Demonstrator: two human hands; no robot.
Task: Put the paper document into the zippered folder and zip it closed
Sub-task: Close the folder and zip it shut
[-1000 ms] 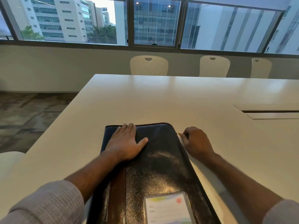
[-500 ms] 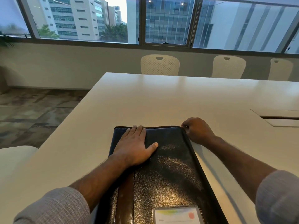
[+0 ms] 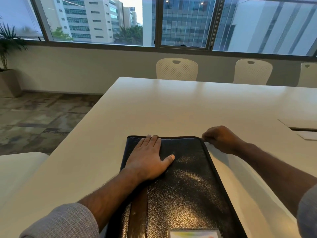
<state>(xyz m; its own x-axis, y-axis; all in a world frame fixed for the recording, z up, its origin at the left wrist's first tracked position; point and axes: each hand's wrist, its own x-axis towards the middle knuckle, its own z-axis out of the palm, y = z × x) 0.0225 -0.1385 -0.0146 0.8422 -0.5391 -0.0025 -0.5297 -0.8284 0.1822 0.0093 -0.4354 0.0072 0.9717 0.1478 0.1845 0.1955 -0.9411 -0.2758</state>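
The white bench (image 3: 171, 107) is carrying the zippered folder (image 3: 185, 182), which is lying closed and flat near its near edge, long side running away from the person. The left hand (image 3: 147, 160) is lying spread flat on the folder's far left part, likely pinning it so it is not sliding under the pull. The right hand (image 3: 221, 140) is sitting at the far right corner, its grip pinched together on what looks like the zip pull, too small to confirm. No paper document is showing, presumably inside
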